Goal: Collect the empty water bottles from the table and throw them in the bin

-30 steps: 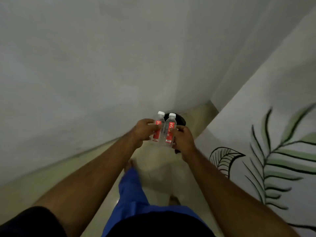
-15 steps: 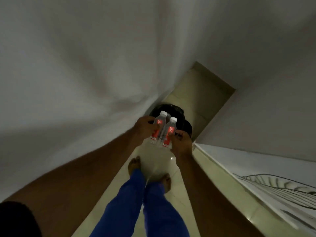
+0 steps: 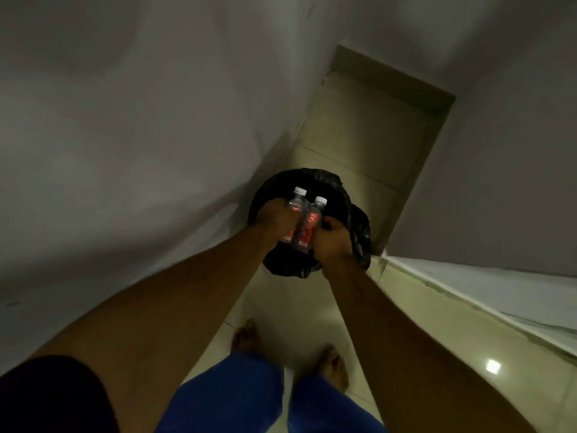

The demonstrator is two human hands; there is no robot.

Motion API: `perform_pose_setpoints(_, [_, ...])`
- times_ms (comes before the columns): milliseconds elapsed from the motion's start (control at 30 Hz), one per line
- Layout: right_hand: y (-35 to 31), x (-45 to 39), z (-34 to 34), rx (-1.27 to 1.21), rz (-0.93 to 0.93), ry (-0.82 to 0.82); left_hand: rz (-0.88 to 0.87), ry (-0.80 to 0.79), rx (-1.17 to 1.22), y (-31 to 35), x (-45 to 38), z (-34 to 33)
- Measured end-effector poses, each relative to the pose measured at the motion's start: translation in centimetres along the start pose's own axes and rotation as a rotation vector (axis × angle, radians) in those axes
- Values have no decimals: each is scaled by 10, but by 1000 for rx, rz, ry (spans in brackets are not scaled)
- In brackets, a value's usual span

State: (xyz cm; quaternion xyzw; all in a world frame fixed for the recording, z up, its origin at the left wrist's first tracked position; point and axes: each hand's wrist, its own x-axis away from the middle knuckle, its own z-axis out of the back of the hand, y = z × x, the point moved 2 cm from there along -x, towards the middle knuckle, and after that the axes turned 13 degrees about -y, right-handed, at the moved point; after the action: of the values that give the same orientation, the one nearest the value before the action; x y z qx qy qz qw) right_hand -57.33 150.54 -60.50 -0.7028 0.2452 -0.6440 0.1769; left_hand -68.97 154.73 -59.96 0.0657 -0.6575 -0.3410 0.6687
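Having stepped closer, the person's left hand (image 3: 274, 218) and right hand (image 3: 332, 239), fingers curled round two clear red-labelled plastic bottles (image 3: 304, 223), now hold them directly over the black-lined round bin (image 3: 359, 226), ready to drop.

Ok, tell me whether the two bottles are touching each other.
Touching. The head view shows the left bottle and right bottle pressed side by side with no gap between their bodies, held over the bin.

Before me, bin (image 3: 359, 226) interior behind bottles (image 3: 307, 226) and hands (image 3: 332, 242), left label mostly covered, print blurred.
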Motion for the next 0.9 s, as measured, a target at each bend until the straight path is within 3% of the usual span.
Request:
perform_pose_setpoints(133, [-10,16,0,140,51,81,-33,50,40,1,13,-2])
perform_pose_setpoints(300, [-47,98,-6,36,111,102,-118,67,114,46,107,0])
perform_pose_setpoints(500, [-117,281,-6,-141,157,168,-231,-18,-156,119,275,-2])
perform_pose_setpoints(700, [-153,492,6,-328,324,402,-377,-206,-275,183,452,-31])
perform_pose_setpoints(900, [-99,672,29,-550,466,705,-569,-487,-440,201,593,-111])
